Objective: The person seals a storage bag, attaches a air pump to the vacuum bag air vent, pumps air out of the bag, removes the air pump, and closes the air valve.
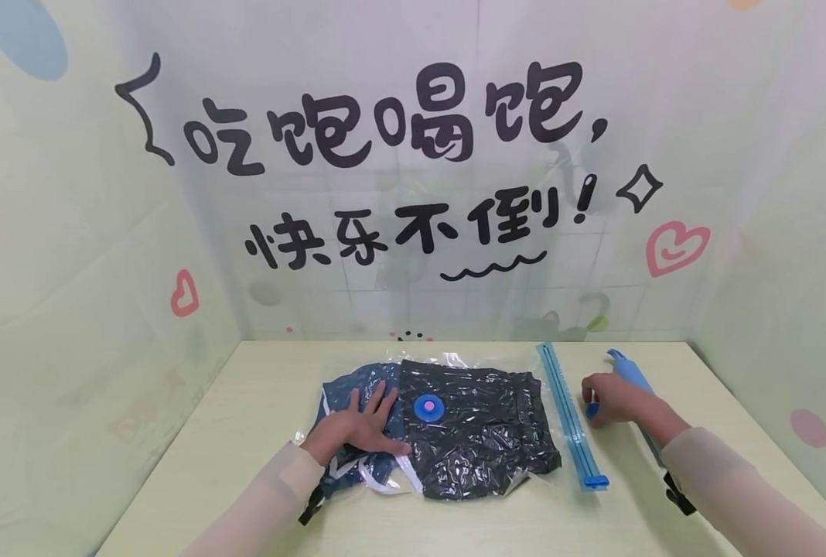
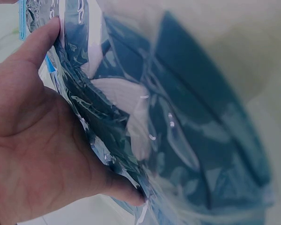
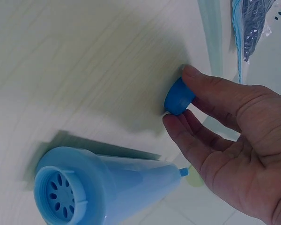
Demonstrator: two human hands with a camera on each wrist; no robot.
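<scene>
A clear vacuum storage bag (image 1: 448, 357) lies flat on the table, holding a dark blue garment with white trim (image 1: 367, 375) and a black garment (image 1: 482, 456). On its upper side sits a round blue valve (image 1: 429, 408) with a pink centre. My left hand (image 1: 360, 428) rests with spread fingers on the bag's left part, over the blue garment. Right of the bag, my right hand (image 1: 615, 397) pinches a small round blue cap (image 3: 179, 97) between thumb and fingers, just above the table. Beside that hand lies a blue hand pump (image 3: 131, 183), its round end showing slotted holes.
Along the bag's right side runs a blue zip seal (image 1: 566, 410), with a blue slider (image 1: 596, 481) at its near end. The pale wooden table (image 1: 246, 433) is enclosed by printed curtains (image 1: 399, 294) at the back and both sides.
</scene>
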